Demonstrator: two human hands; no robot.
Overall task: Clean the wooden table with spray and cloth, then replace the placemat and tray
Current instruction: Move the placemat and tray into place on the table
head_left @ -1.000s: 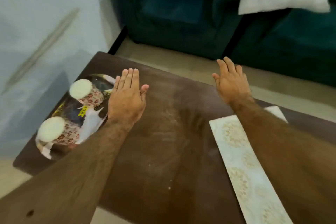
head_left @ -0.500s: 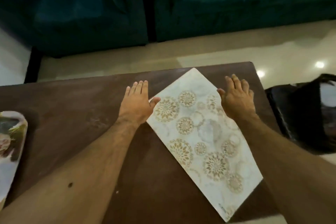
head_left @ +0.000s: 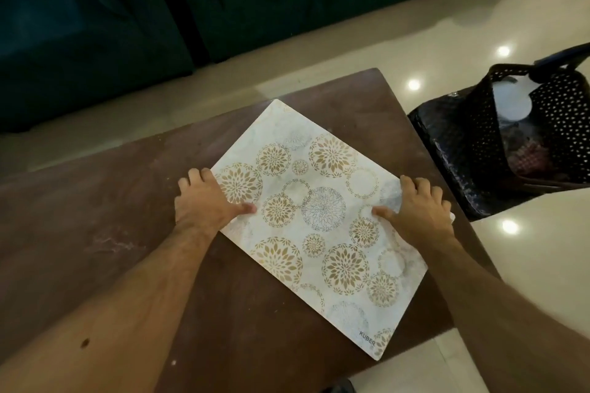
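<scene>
A white placemat with gold flower rings lies askew on the right end of the dark wooden table. My left hand grips the placemat's left edge, thumb on top and fingers curled at the rim. My right hand grips the right edge the same way. Dusty smears mark the tabletop to the left. The tray, spray and cloth are out of view.
A black perforated basket with things inside stands on the pale tiled floor right of the table. A dark teal sofa runs along the far side. The table's right edge lies close under my right hand.
The view swung right, away from the tray with cups. Both hands went from hovering flat over the table to gripping the placemat's left and right edges.
</scene>
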